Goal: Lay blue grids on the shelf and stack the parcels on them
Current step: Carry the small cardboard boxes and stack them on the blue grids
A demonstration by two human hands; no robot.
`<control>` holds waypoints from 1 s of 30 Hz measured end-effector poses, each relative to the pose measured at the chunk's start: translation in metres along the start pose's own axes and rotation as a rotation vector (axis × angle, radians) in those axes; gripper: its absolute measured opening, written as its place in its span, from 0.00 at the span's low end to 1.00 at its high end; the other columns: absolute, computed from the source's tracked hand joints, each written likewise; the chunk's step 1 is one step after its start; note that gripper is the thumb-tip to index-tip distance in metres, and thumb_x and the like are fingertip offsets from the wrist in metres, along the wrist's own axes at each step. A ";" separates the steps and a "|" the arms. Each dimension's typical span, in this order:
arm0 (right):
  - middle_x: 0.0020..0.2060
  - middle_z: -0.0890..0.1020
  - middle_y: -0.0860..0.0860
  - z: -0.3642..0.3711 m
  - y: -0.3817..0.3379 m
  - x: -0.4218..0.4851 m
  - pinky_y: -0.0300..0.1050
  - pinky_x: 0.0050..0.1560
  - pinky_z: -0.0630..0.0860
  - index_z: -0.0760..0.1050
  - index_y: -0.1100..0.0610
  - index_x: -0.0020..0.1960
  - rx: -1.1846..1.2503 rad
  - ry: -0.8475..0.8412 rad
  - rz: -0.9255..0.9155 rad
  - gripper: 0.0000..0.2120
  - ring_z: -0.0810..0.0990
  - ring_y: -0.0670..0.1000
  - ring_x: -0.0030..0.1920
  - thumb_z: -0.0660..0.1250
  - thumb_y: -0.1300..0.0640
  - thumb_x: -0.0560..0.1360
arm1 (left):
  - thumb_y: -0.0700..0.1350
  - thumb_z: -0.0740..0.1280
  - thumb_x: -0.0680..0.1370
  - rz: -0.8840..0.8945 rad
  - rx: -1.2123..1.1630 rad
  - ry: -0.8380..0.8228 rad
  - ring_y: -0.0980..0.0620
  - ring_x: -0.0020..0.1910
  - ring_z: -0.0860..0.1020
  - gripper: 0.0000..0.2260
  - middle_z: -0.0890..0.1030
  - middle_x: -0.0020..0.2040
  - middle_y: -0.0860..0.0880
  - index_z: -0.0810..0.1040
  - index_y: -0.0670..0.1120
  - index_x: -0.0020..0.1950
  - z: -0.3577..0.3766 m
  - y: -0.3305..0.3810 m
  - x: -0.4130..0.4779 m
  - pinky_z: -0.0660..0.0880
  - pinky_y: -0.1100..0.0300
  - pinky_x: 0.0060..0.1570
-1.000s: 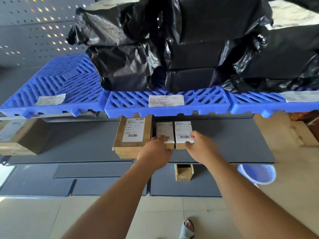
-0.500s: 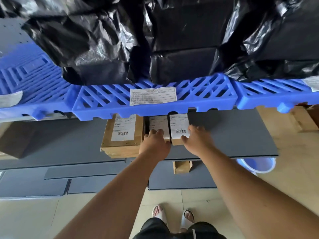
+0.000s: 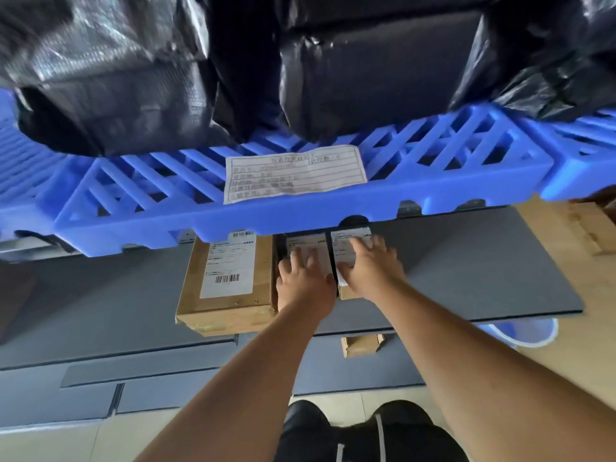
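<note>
down below, my left hand (image 3: 301,283) lay with fingers spread flat on one small parcel (image 3: 305,241), my right hand (image 3: 370,269) likewise spread on its twin (image 3: 343,242) at 3 o'clock; black-bagged parcels (image 3: 366,71) sat on the blue grid (image 3: 433,168) at 12 o'clock.

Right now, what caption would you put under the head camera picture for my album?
Left hand and right hand rest flat on two small labelled boxes beneath the blue grid.

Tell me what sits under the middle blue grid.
A grey shelf board, one large cardboard parcel and two small labelled parcels, with the left hand and right hand flat on the small ones. The blue grid hides their far ends.
</note>
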State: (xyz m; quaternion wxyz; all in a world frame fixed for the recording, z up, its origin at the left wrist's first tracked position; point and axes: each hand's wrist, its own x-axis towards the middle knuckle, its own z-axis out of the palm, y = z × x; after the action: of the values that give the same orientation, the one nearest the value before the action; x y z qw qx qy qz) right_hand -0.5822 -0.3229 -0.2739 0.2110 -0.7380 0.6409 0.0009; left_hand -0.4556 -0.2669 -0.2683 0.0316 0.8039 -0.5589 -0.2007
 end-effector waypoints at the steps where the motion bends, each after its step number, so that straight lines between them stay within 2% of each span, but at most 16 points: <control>1: 0.75 0.60 0.57 0.003 0.001 0.003 0.58 0.63 0.70 0.58 0.45 0.78 0.012 -0.009 -0.001 0.31 0.65 0.64 0.70 0.62 0.39 0.79 | 0.55 0.58 0.84 0.000 -0.006 -0.011 0.40 0.78 0.54 0.28 0.50 0.82 0.46 0.53 0.54 0.82 0.003 -0.001 0.003 0.62 0.43 0.73; 5: 0.81 0.47 0.53 0.013 0.009 0.011 0.60 0.68 0.66 0.53 0.38 0.80 0.074 -0.100 0.002 0.33 0.60 0.65 0.74 0.62 0.38 0.79 | 0.53 0.55 0.85 -0.007 -0.067 -0.081 0.38 0.81 0.45 0.28 0.42 0.84 0.51 0.46 0.61 0.83 0.008 0.000 0.010 0.65 0.38 0.71; 8: 0.82 0.45 0.50 0.014 0.011 0.014 0.59 0.69 0.65 0.55 0.38 0.79 0.102 -0.087 0.015 0.32 0.60 0.63 0.75 0.63 0.41 0.78 | 0.50 0.53 0.85 0.000 -0.074 -0.099 0.36 0.81 0.46 0.26 0.41 0.84 0.51 0.49 0.63 0.82 0.009 0.005 0.013 0.70 0.39 0.66; 11: 0.81 0.48 0.51 0.011 0.011 0.016 0.58 0.69 0.64 0.59 0.40 0.78 0.110 -0.065 0.044 0.32 0.60 0.62 0.74 0.64 0.44 0.76 | 0.50 0.54 0.84 0.000 -0.088 -0.102 0.32 0.79 0.50 0.24 0.43 0.84 0.48 0.54 0.59 0.80 0.008 0.010 0.014 0.69 0.38 0.65; 14: 0.78 0.55 0.52 0.012 0.016 0.015 0.58 0.66 0.67 0.62 0.41 0.75 0.125 -0.015 0.061 0.30 0.65 0.62 0.70 0.64 0.41 0.75 | 0.55 0.59 0.83 -0.007 -0.064 -0.083 0.30 0.77 0.54 0.22 0.47 0.83 0.45 0.58 0.56 0.76 0.010 0.013 0.016 0.70 0.37 0.64; 19: 0.77 0.54 0.48 0.017 0.028 0.011 0.59 0.64 0.68 0.59 0.39 0.75 0.101 0.003 0.051 0.33 0.68 0.62 0.68 0.65 0.36 0.73 | 0.52 0.64 0.81 -0.013 -0.052 -0.061 0.31 0.75 0.58 0.25 0.48 0.83 0.45 0.58 0.57 0.75 0.013 0.012 0.016 0.73 0.40 0.62; 25: 0.76 0.57 0.49 0.013 0.029 0.006 0.57 0.60 0.71 0.61 0.40 0.73 0.108 -0.014 0.071 0.32 0.69 0.62 0.65 0.69 0.43 0.72 | 0.49 0.67 0.79 0.007 -0.090 -0.062 0.35 0.72 0.60 0.30 0.50 0.79 0.49 0.57 0.59 0.77 0.012 0.010 0.009 0.74 0.44 0.59; 30: 0.75 0.59 0.50 0.004 0.028 -0.007 0.57 0.60 0.70 0.61 0.41 0.74 0.080 -0.066 0.098 0.33 0.69 0.62 0.66 0.69 0.43 0.71 | 0.50 0.69 0.78 0.010 -0.089 -0.102 0.37 0.70 0.62 0.32 0.52 0.78 0.50 0.57 0.60 0.77 0.011 0.009 -0.003 0.73 0.41 0.61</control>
State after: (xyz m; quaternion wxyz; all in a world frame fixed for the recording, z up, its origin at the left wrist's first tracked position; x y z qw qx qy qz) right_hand -0.6087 -0.3172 -0.2845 0.2610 -0.6963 0.6686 0.0100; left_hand -0.4683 -0.2655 -0.2756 0.0398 0.7875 -0.5545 -0.2660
